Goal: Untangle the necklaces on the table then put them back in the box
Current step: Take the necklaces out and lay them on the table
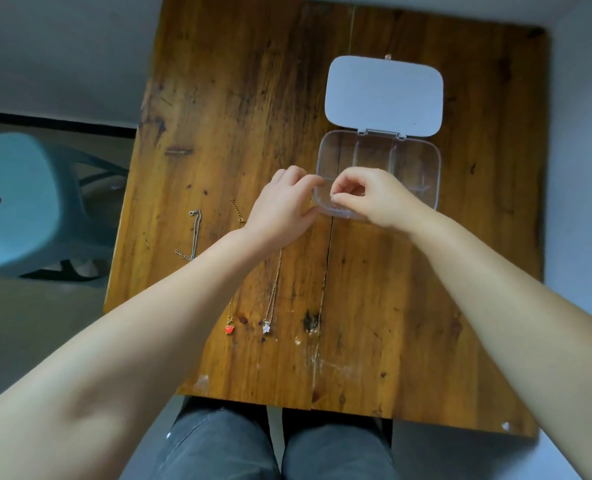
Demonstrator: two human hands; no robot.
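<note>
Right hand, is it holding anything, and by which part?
The right hand pinches something small and shiny in its fingers over the box; which part cannot be told.

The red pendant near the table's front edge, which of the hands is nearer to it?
Left. The left hand is beyond the red pendant; the right hand is farther right, over the clear box.

Both forearms are bare to beyond the frame, no sleeves, watches or rings visible on the left hand [280, 209] or right hand [374, 199]; dark grey trousers [277, 448] cover the knees
</note>
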